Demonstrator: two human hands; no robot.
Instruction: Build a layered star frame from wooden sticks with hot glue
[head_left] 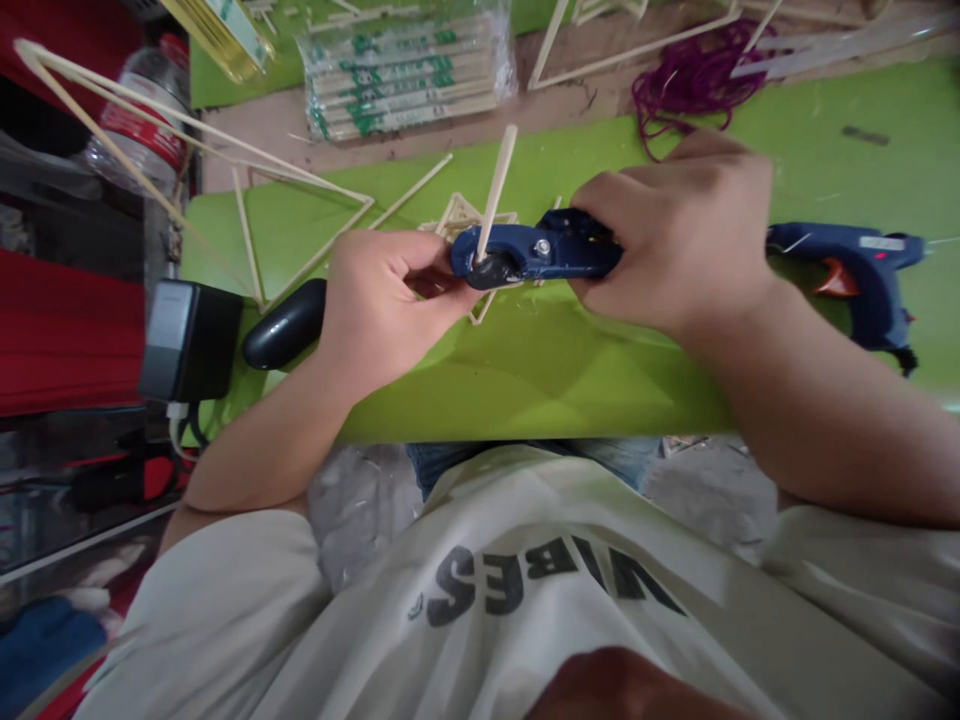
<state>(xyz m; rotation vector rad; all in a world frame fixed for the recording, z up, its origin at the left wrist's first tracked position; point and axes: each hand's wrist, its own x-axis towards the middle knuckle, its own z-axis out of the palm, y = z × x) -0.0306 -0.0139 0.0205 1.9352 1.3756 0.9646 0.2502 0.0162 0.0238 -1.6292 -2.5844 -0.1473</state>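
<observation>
My right hand [682, 240] is closed round the handles of blue cutting pliers [536, 255], held above a green board [525, 370]. A thin wooden stick [497, 190] stands in the pliers' jaws, pointing up and away. My left hand [382, 300] is curled with its fingers pinched right at the jaws, at the lower end of the stick; what it grips is partly hidden. Under the pliers lies a small frame of glued sticks [465, 215].
A blue glue gun [862, 270] lies on the board at right. A black oval case [285, 325] and a black power adapter [187, 340] sit at left. Stick frames [225, 140], a packet of sticks [405, 75], purple cord [690, 80] and a water bottle [142, 120] lie beyond.
</observation>
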